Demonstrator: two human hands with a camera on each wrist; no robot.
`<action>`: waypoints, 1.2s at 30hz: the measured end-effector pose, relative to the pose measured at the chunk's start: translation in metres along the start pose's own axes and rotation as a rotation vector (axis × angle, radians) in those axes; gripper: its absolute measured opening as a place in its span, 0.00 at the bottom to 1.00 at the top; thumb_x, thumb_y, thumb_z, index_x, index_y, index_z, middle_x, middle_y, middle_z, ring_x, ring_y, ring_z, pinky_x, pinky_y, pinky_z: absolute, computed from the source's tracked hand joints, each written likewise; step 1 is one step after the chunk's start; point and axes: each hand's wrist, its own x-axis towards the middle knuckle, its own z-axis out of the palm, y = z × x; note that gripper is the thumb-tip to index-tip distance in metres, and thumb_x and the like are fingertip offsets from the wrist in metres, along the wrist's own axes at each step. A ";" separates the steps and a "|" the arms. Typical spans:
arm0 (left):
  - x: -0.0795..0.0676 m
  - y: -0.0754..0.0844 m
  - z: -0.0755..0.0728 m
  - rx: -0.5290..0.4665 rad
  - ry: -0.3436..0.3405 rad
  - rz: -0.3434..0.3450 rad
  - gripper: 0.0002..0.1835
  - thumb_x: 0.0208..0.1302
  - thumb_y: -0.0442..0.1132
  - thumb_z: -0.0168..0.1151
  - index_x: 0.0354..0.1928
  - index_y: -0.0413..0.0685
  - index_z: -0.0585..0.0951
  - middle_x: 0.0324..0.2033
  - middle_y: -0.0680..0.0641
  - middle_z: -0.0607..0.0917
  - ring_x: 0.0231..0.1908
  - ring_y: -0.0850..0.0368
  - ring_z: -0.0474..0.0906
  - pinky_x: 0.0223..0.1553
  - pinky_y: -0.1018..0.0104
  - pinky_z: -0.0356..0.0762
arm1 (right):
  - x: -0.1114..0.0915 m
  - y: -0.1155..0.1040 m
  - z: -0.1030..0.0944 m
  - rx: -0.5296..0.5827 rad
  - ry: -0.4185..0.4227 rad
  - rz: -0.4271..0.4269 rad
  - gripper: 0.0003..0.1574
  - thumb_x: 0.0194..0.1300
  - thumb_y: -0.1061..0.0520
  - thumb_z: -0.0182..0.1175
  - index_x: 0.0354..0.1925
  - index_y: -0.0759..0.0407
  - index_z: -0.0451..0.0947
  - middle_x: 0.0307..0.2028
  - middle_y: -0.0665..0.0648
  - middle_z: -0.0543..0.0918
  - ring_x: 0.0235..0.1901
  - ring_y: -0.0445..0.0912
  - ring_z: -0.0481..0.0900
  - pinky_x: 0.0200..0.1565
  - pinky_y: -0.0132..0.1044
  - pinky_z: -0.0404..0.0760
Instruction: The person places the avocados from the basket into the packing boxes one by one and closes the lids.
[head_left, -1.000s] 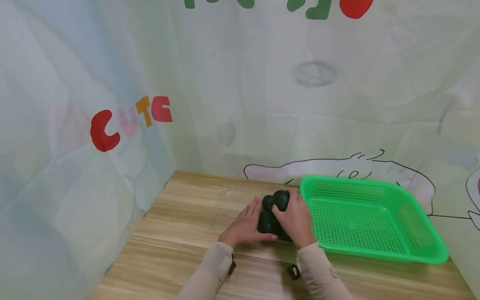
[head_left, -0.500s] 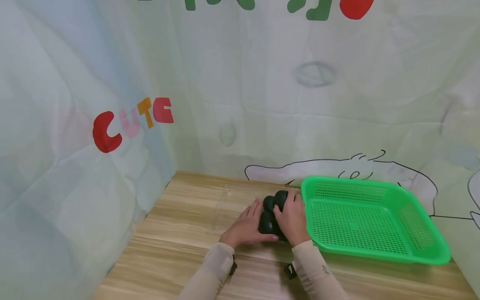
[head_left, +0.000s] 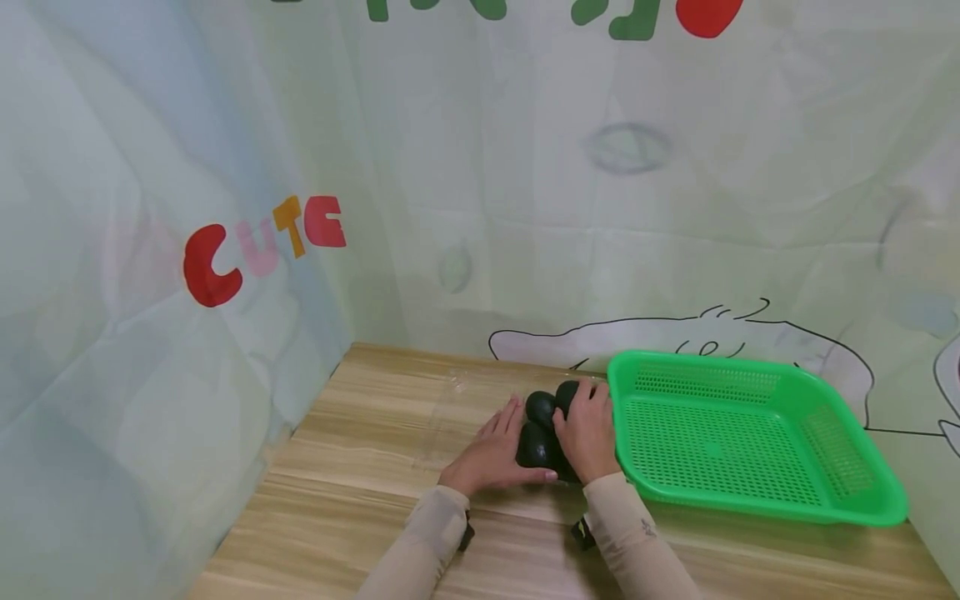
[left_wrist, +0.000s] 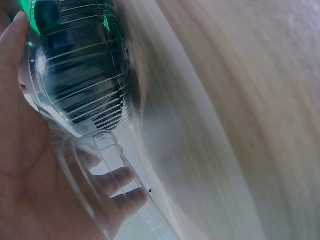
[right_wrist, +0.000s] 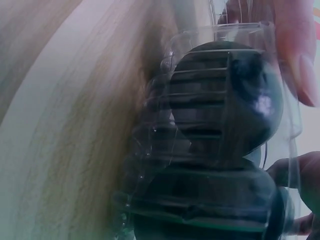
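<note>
Several dark green avocados (head_left: 536, 446) sit together in a clear plastic clamshell box (right_wrist: 240, 31) with ribbed walls. Its lid (head_left: 450, 421) lies folded back on the table to the left. My left hand (head_left: 491, 454) rests against the box's left side, fingers extended over the hinge side and thumb along the front. In the left wrist view, its fingers show through the clear plastic. My right hand (head_left: 588, 429) holds an avocado (head_left: 567, 393) at the box's far right, thumb on its left side. The hand hides part of that avocado and the box's right side.
A green plastic basket (head_left: 862, 475) with a mesh bottom stands directly right of the box, close to my right hand. The wooden table (head_left: 315, 500) meets printed cloth walls (head_left: 465, 183) at the back and left.
My right hand has moved slightly right with the avocado, showing more of the avocado beside it. The basket has shifted slightly right. My left hand has hardly moved.
</note>
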 end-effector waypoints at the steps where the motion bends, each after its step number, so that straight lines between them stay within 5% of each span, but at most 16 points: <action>1: 0.000 0.000 0.000 -0.003 -0.001 -0.001 0.68 0.53 0.81 0.58 0.81 0.43 0.43 0.81 0.42 0.42 0.80 0.51 0.38 0.79 0.51 0.47 | 0.000 0.000 0.000 -0.007 0.003 0.000 0.40 0.63 0.51 0.71 0.61 0.74 0.67 0.53 0.75 0.72 0.49 0.65 0.77 0.56 0.56 0.79; 17: 0.001 0.000 0.001 0.003 0.006 -0.001 0.68 0.53 0.81 0.58 0.81 0.42 0.44 0.81 0.41 0.43 0.80 0.50 0.39 0.79 0.52 0.47 | 0.003 0.000 0.010 -0.116 0.044 -0.017 0.38 0.65 0.51 0.69 0.59 0.78 0.68 0.49 0.75 0.76 0.45 0.65 0.79 0.53 0.54 0.80; 26: 0.001 0.000 0.000 -0.003 0.005 0.002 0.68 0.54 0.80 0.59 0.81 0.42 0.43 0.81 0.41 0.43 0.80 0.50 0.39 0.79 0.52 0.47 | 0.000 0.000 0.014 -0.045 -0.023 0.027 0.38 0.69 0.56 0.65 0.65 0.77 0.62 0.51 0.77 0.74 0.49 0.66 0.76 0.56 0.56 0.78; 36: 0.003 -0.001 0.001 0.007 0.009 0.013 0.68 0.55 0.79 0.59 0.81 0.41 0.42 0.81 0.39 0.45 0.80 0.50 0.40 0.79 0.53 0.47 | -0.006 0.002 0.017 0.056 -0.032 -0.073 0.29 0.65 0.66 0.62 0.58 0.83 0.66 0.57 0.83 0.70 0.55 0.72 0.73 0.60 0.59 0.75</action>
